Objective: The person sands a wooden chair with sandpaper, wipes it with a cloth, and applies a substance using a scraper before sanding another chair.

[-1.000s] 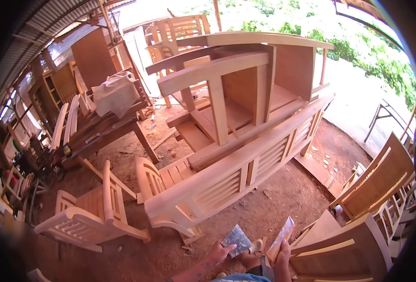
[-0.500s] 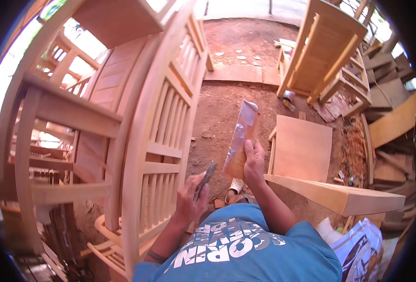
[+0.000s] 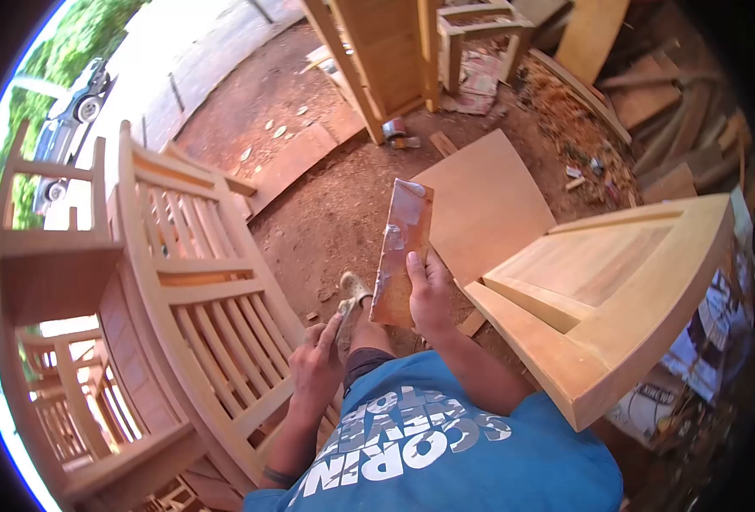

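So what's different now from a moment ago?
The view swung down and to the right, so the slatted bench slid to the left side. The right hand lifted its smeared board upright near the chest. The left hand turned its scraper edge-on. Both hands kept hold of what they had.

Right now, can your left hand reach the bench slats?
Probably yes. The left hand, gripping a thin blade, sits right beside the bench slats with nothing between them; the right hand holds the board clear on the other side.
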The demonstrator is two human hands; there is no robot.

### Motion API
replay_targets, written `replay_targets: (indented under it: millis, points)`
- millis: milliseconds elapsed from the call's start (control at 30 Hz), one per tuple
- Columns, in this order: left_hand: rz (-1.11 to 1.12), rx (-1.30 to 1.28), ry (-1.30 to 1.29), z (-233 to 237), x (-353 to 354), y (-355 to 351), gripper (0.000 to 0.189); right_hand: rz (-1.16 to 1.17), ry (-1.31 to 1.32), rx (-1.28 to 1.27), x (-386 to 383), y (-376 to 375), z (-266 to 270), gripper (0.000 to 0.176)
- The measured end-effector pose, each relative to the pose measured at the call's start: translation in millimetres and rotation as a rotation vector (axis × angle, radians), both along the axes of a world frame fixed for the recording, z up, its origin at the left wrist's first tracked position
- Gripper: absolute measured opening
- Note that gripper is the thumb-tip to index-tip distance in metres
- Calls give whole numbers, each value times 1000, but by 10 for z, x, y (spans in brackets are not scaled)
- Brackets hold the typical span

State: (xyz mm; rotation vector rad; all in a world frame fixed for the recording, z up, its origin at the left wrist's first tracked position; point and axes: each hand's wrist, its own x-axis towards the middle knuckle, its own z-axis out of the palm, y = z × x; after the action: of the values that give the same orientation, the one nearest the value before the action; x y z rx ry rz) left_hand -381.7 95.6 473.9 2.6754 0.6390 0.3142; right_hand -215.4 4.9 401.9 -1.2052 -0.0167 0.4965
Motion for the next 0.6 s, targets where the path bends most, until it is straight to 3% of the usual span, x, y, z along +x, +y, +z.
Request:
replay_targets:
  millis: [133, 233, 367, 433, 500, 567, 600]
  points:
    - [-244, -20, -103, -132, 563, 307, 45, -142, -5, -73, 299, 163, -178, 22]
    - [-334, -108, 172, -629, 936, 715, 42, -276, 13, -97, 610, 393, -119, 23]
    - [-264, -346, 66, -902, 1362, 1399, 37, -414, 79, -223, 1003, 744, -318, 26]
    - [-257, -410, 124, -763, 1596, 1673, 37, -487, 57, -274, 1059, 980, -457, 30]
    - [-517, -296, 7, -670, 1875, 1735, 36, -538, 62, -225, 1211, 1140, -520, 30]
    - [-672, -314, 253, -772, 2029, 1879, 35, -593, 169, -106, 1209, 1304, -444, 27]
    - [-698, -259, 535, -774, 2127, 1947, 35, -624, 135, -145, 1222, 1330, -466, 25]
